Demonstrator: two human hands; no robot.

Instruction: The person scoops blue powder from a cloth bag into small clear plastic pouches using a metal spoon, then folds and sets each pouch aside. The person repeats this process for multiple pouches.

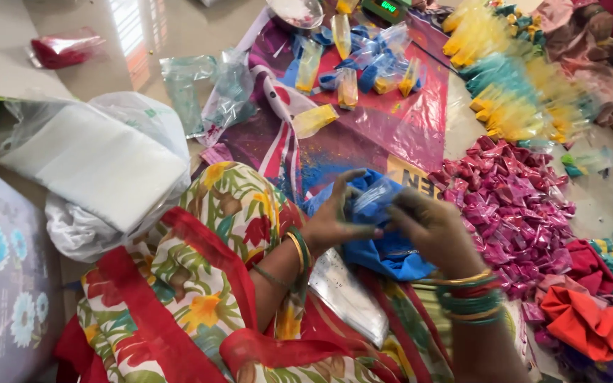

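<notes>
Pinching a small clear packet of blue powder (376, 201) in a closed grip, left hand (331, 220) and right hand (431, 227) held it above the lap, beside the magenta packet pile (512, 206).

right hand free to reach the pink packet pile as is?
Probably not: the right hand pinches the small clear packet of blue powder with the left hand. The pink packet pile lies just beside it, path unobstructed.

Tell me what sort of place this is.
Probably a home or small workshop floor where coloured powder is packed by hand: a heap of pink packets, rows of yellow and teal packets, and a weighing scale.
</notes>
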